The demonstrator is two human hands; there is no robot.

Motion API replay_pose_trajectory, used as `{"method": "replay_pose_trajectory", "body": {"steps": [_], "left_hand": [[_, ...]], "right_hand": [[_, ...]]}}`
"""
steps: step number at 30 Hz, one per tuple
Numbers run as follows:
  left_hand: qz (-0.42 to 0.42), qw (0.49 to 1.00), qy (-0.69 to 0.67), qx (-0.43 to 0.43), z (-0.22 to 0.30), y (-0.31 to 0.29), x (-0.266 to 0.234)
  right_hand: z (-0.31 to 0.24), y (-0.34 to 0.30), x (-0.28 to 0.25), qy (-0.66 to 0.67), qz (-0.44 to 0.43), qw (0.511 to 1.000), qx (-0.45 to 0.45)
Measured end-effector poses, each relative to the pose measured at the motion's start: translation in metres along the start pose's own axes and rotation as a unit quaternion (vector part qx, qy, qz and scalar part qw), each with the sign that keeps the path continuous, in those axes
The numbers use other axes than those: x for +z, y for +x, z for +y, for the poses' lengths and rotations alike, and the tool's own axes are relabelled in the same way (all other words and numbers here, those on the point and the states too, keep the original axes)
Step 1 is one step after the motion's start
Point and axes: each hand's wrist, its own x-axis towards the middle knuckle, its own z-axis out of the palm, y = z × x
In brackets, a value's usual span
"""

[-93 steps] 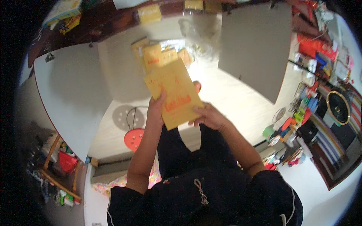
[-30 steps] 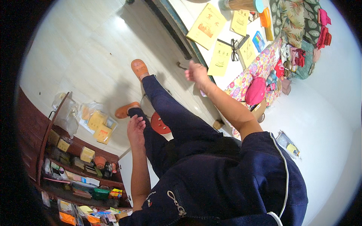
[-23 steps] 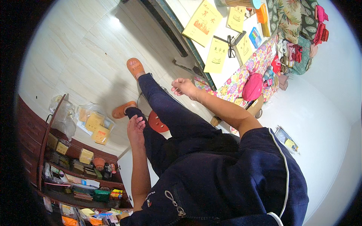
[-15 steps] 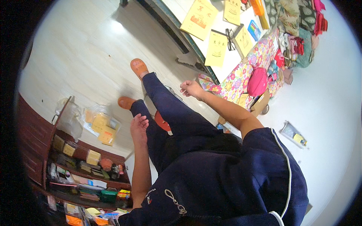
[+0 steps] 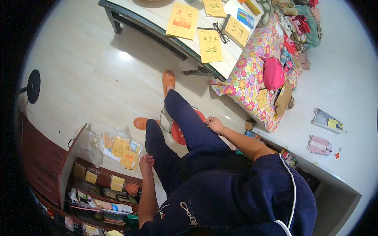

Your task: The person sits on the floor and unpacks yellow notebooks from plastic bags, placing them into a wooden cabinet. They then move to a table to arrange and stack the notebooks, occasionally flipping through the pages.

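While seated on red stool (image 5: pixel 182 131): left hand (image 5: pixel 146 161) loosely curled, empty, resting on left thigh; right hand (image 5: pixel 214 124) closed in loose fist, empty, beside right knee. Yellow booklets (image 5: pixel 210 45) flat along worktop (image 5: pixel 157 15) near edge, glasses (image 5: pixel 221 32) between two.

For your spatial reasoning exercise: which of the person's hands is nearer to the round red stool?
Right. The right hand rests on the thigh just beside the round red stool; the left hand lies lower, farther from it.
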Motion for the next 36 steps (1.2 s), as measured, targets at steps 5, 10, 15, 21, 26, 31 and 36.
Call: {"method": "replay_pose_trajectory", "body": {"steps": [5,10,15,21,26,31,36], "left_hand": [[0.023,1.0,-0.001,0.014,-0.001,-0.009,0.022],[-0.028,0.999,-0.028,0.037,0.03,0.01,0.135],[-0.111,0.986,0.016,0.126,0.085,0.048,0.313],[-0.053,0.965,0.118,0.227,0.127,0.055,0.48],[0.002,0.978,0.122,0.172,0.138,0.056,0.521],[-0.052,0.981,0.13,0.136,0.139,0.064,0.524],[-0.077,0.979,0.142,0.126,0.143,0.068,0.526]], "right_hand": [[-0.031,0.026,-0.028,-0.105,0.108,0.983,-0.101],[-0.107,0.062,-0.081,-0.053,0.245,0.931,-0.266],[-0.175,0.114,-0.178,0.045,0.322,0.899,-0.294],[-0.207,0.171,-0.271,0.033,0.312,0.887,-0.34],[-0.217,0.209,-0.276,-0.049,0.278,0.877,-0.39],[-0.223,0.217,-0.257,0.054,0.262,0.894,-0.361],[-0.223,0.217,-0.253,0.054,0.265,0.907,-0.323]]}}
